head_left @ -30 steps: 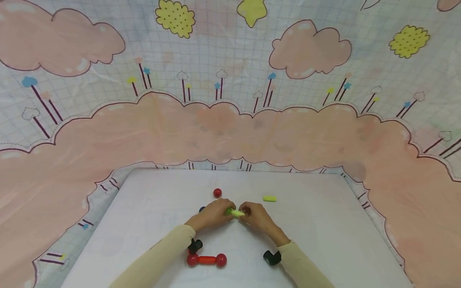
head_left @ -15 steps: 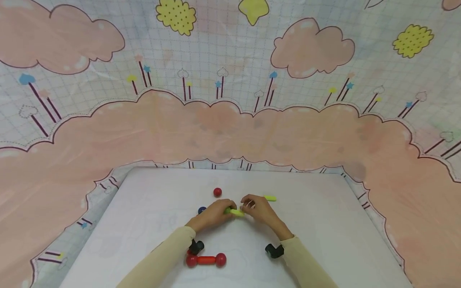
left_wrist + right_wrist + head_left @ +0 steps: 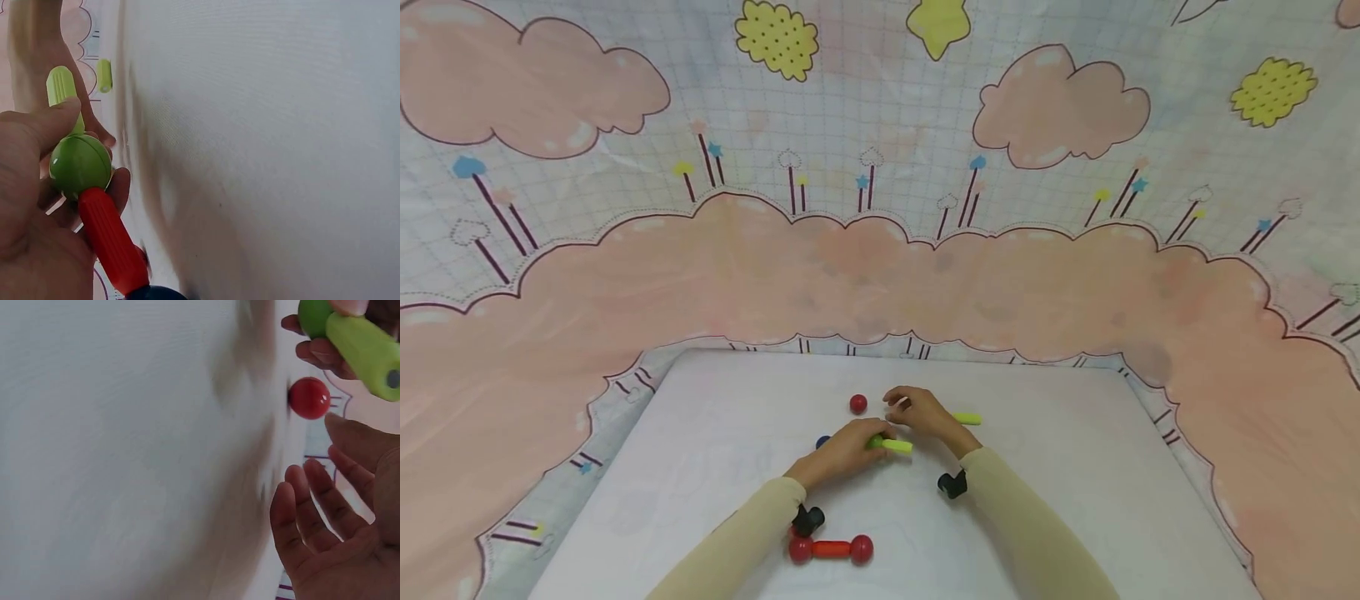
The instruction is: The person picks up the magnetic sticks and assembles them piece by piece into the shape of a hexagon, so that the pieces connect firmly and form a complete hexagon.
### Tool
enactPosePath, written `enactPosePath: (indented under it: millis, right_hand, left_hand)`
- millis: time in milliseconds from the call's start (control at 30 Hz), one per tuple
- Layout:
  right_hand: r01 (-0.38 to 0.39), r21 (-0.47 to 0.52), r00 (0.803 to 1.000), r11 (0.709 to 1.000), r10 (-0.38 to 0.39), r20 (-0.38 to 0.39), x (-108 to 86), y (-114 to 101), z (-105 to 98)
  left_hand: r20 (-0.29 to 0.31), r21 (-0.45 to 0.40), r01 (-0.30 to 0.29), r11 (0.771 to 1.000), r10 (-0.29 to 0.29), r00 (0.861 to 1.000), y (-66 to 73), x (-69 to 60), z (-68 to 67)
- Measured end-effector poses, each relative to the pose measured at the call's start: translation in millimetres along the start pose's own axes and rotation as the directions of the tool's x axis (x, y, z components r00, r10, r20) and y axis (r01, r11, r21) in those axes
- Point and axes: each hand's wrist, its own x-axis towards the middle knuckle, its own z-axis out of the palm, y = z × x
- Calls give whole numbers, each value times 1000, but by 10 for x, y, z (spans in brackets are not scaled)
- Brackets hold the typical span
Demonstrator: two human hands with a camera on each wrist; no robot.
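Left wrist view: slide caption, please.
Left hand with a lime stick and green ball in its grip, a red stick extending from the ball.

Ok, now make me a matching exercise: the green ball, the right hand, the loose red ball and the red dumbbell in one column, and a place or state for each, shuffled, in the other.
Column one:
1. Green ball
2. Right hand
3. Loose red ball
4. Red dumbbell

Column two:
A. On the table, low in the head view
B. Holding nothing
C. In the left hand
D. On the table, beyond the left hand

Right pairs: 1-C, 2-B, 3-D, 4-A.
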Motion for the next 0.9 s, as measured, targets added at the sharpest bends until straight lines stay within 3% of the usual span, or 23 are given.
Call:
enactPosePath:
  millis: [233,567,900]
  right_hand:
    - [36,40,997,999,-39,69,223,-67,92]
    - [120,13,983,993,-121,136,438,-117,195]
    - [118,-47,986,992,-112,122,433,-102,205]
  left_hand:
    - [-11,-8,-46,999,46,999,6,-3,-24]
    - [-5,-9,-17,1000,17,1000,-1,-32,-14]
    - [-4,3,-14,1000,14,1000,-5,-28,15]
